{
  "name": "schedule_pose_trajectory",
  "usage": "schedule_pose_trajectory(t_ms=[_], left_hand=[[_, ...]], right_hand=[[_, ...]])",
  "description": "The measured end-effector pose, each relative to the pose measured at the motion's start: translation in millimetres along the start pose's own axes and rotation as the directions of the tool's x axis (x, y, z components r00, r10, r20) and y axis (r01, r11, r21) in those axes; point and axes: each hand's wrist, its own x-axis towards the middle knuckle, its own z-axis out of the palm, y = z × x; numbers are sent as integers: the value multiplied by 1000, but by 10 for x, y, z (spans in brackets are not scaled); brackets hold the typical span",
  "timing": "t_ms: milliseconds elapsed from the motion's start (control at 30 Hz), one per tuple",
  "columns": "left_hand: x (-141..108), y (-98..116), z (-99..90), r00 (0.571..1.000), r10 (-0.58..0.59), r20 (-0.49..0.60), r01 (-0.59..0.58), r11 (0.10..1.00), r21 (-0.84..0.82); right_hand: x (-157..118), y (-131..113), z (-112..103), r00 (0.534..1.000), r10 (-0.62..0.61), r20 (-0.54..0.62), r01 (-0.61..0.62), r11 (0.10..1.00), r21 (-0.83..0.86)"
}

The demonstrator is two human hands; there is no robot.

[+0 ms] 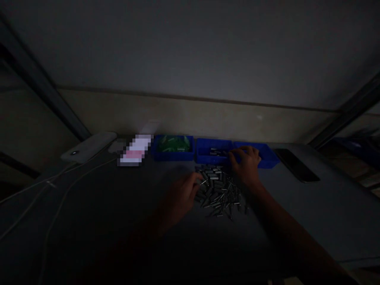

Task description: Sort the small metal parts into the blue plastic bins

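Small grey metal pieces, some short cylinders and some thin pins, lie in a loose pile [219,190] on the table. My left hand [181,196] is at the pile's left side, its thumb and fingertips pinched on a thin shiny metal pin [203,182]. My right hand [247,163] reaches over the wall between the middle blue bin [209,159] and the right blue bin [269,160]. Its fingers are curled together at the middle bin's right end; what they hold, if anything, is too dark to make out. Several metal cylinders [215,152] lie in the middle bin.
A left blue bin [175,157] holds green, shiny items. Right of the bins lies a dark phone [298,165]. At the left are a lit, blurred-out screen [136,152], a white device [90,147] and white cables [63,198]. A wall stands behind the grey table [297,213].
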Motion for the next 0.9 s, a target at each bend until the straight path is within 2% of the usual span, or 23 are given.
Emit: schedule_pose_trajectory(t_ms=[167, 367, 500, 600, 667, 733, 833, 900], left_hand=[[2, -34, -4, 996, 45, -82, -42, 998, 43], [11, -15, -30, 997, 55, -63, -52, 997, 57], [20, -23, -57, 997, 24, -70, -19, 997, 71], [29, -29, -70, 999, 0, -54, 4, 997, 83], [34, -28, -72, 1000, -4, -30, 6, 996, 86], [34, -26, -72, 1000, -7, -13, 8, 996, 83], [28, -24, -66, 1000, -15, -12, 16, 997, 69], [21, -22, -57, 1000, -8, -18, 9, 999, 44]], right_hand=[[-6, -3, -4, 999, 32, 20, -32, 999, 6], [-45, -40, -74, 998, -27, 48, 28, 1000, -11], [-161, -176, -201, 980, -190, 57, 184, 978, 95], [-269, -334, -283, 916, -384, 118, 351, 908, 230], [-306, -400, -308, 878, -458, 141, 414, 873, 259], [-296, -388, -307, 883, -449, 137, 410, 880, 239], [-215, -229, -282, 941, -325, 94, 307, 937, 166], [-156, -99, -261, 958, -268, 101, 255, 959, 122]])
